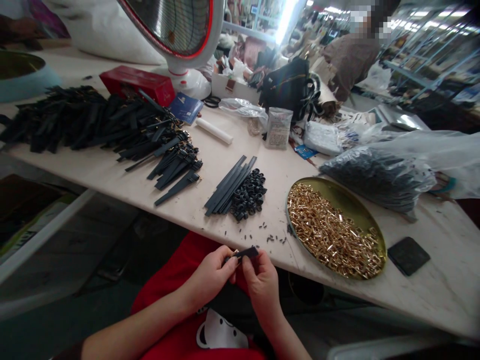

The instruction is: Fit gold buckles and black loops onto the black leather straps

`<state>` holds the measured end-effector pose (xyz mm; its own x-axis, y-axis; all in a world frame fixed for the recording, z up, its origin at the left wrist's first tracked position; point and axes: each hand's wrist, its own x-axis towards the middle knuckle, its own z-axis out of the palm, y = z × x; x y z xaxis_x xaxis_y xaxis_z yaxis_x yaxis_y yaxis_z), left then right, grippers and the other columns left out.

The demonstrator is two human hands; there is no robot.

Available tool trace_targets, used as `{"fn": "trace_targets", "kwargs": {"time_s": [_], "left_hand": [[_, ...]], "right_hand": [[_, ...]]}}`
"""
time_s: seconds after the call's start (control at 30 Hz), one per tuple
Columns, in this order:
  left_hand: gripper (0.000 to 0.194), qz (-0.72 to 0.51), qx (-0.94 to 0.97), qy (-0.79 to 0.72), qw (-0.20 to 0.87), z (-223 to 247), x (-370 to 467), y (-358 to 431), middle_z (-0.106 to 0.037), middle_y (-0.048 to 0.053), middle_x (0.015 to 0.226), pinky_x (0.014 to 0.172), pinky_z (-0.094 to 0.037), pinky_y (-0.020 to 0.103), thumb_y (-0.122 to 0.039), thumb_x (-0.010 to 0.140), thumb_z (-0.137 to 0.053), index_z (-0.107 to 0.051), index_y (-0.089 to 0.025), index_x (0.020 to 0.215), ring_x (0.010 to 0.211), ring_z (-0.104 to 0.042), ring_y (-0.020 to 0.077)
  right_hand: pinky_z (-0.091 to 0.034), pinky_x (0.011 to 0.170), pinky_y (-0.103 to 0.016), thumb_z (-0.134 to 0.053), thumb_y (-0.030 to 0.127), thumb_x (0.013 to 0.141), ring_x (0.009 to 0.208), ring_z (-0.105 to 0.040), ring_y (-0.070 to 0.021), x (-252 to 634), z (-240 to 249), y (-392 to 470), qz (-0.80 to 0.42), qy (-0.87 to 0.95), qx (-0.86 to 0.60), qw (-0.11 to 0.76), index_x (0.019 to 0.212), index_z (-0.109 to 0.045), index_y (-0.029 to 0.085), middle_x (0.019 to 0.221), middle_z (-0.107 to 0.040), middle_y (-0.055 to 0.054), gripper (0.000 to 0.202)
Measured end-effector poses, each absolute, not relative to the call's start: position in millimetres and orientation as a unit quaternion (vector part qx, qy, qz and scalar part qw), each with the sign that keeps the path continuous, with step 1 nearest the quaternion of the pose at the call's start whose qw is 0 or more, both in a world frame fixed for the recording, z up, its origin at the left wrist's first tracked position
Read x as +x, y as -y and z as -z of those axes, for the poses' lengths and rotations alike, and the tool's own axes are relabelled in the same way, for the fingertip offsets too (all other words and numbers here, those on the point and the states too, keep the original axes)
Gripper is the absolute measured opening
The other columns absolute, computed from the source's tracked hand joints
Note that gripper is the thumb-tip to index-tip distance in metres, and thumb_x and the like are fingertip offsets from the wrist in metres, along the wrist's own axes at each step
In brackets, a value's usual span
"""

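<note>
Above my lap, just off the table's front edge, both hands hold one dark strap [248, 252] with a small gold buckle [235, 253] at its left part. My left hand [214, 272] is closed around the buckle end, fingers pinched. My right hand [261, 274] grips the strap's other part between thumb and fingers. Beyond them on the table lie flat dark strips [228, 187] and a heap of small black loops [249, 195]. A round tray [356, 200] of gold buckles [330, 232] stands to the right.
Finished-looking dark straps with buckles [176, 162] are piled at the left. Behind are a red box [137, 84], a fan [180, 30] and a white roll [214, 131]. A plastic bag of dark pieces [382, 175] and a black square pad [408, 256] lie right. A person [348, 57] stands beyond.
</note>
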<state>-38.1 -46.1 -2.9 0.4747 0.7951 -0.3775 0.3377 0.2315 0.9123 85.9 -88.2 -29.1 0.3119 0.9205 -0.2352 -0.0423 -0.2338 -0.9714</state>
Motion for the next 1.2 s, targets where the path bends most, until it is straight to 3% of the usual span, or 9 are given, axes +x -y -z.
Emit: {"fn": "trace_targets", "kwargs": {"time_s": [0.23,0.43,0.5,0.7,0.87,0.93,1.0,1.1,1.2], "left_hand": [[0.021,-0.143,0.653,-0.494,0.556,-8,-49,64,-0.048,-0.005,0.057,0.052,-0.032,0.023,-0.032,0.082,-0.040,-0.043,-0.019,0.066,0.055,-0.047,0.0126],[0.023,-0.175,0.655,-0.504,0.536,-4,-53,80,-0.048,-0.005,0.058,0.051,-0.032,0.021,-0.037,0.085,-0.036,-0.043,-0.019,0.072,0.054,-0.048,0.0124],[0.023,-0.169,0.670,-0.510,0.512,-1,-55,83,-0.050,-0.004,0.059,0.050,-0.031,0.021,-0.038,0.085,-0.036,-0.044,-0.019,0.073,0.055,-0.048,0.0126],[0.028,-0.121,0.698,-0.473,0.524,-5,-62,68,-0.049,-0.005,0.055,0.047,-0.029,0.020,-0.045,0.080,-0.044,-0.045,-0.019,0.070,0.052,-0.047,0.0118],[0.026,-0.138,0.614,-0.483,0.609,-6,-59,44,-0.052,-0.005,0.059,0.045,-0.033,0.020,-0.044,0.076,-0.050,-0.045,-0.018,0.080,0.047,-0.046,0.0106],[0.027,-0.150,0.607,-0.466,0.625,-3,-55,35,-0.055,-0.004,0.066,0.047,-0.035,0.020,-0.038,0.078,-0.048,-0.046,-0.018,0.096,0.049,-0.047,0.0100],[0.028,-0.145,0.620,-0.449,0.627,2,-50,26,-0.054,-0.004,0.066,0.047,-0.034,0.020,-0.036,0.082,-0.043,-0.048,-0.018,0.103,0.049,-0.046,0.0096],[0.026,-0.143,0.637,-0.457,0.604,11,-44,13,-0.050,-0.005,0.060,0.049,-0.032,0.020,-0.036,0.084,-0.038,-0.055,-0.017,0.091,0.052,-0.046,0.0110],[0.025,-0.153,0.638,-0.475,0.586,18,-40,3,-0.049,-0.005,0.057,0.054,-0.033,0.021,-0.036,0.085,-0.039,-0.054,-0.016,0.081,0.056,-0.048,0.0123]], "right_hand": [[-0.045,0.062,-0.026,-0.061,0.032,0.073,0.062,-0.056,-0.0136,91,24,97,-0.619,0.344,-0.536,0.460,0.077,-0.054,0.018,0.069,-0.060,0.002,0.016],[-0.042,0.063,-0.026,-0.054,0.022,0.076,0.066,-0.052,-0.0150,85,13,111,-0.338,0.564,-0.609,0.444,0.071,-0.056,0.019,0.070,-0.057,-0.001,0.006],[-0.041,0.063,-0.026,-0.054,0.020,0.075,0.064,-0.051,-0.0150,85,12,113,-0.303,0.596,-0.615,0.418,0.066,-0.055,0.019,0.068,-0.056,-0.001,0.009],[-0.036,0.050,-0.021,-0.060,0.025,0.070,0.051,-0.046,-0.0104,90,13,103,-0.500,0.464,-0.608,0.405,0.067,-0.053,0.018,0.055,-0.051,0.005,0.011],[-0.040,0.058,-0.023,-0.056,0.034,0.076,0.061,-0.052,-0.0125,104,8,77,-0.606,0.469,-0.517,0.381,0.077,-0.059,0.017,0.066,-0.059,0.001,0.018],[-0.041,0.057,-0.025,-0.048,0.041,0.080,0.060,-0.054,-0.0140,120,10,53,-0.573,0.496,-0.549,0.353,0.079,-0.061,0.016,0.065,-0.060,-0.001,0.028],[-0.041,0.054,-0.026,-0.042,0.045,0.082,0.057,-0.053,-0.0151,139,16,21,-0.429,0.513,-0.647,0.366,0.077,-0.061,0.017,0.060,-0.057,0.000,0.035],[-0.038,0.065,-0.030,-0.051,0.039,0.077,0.067,-0.051,-0.0181,162,33,-23,-0.310,0.509,-0.705,0.384,0.076,-0.059,0.018,0.068,-0.056,-0.002,0.022],[-0.034,0.070,-0.032,-0.059,0.029,0.070,0.068,-0.047,-0.0189,169,46,-48,-0.286,0.513,-0.716,0.377,0.066,-0.058,0.020,0.067,-0.054,-0.002,0.010]]}}
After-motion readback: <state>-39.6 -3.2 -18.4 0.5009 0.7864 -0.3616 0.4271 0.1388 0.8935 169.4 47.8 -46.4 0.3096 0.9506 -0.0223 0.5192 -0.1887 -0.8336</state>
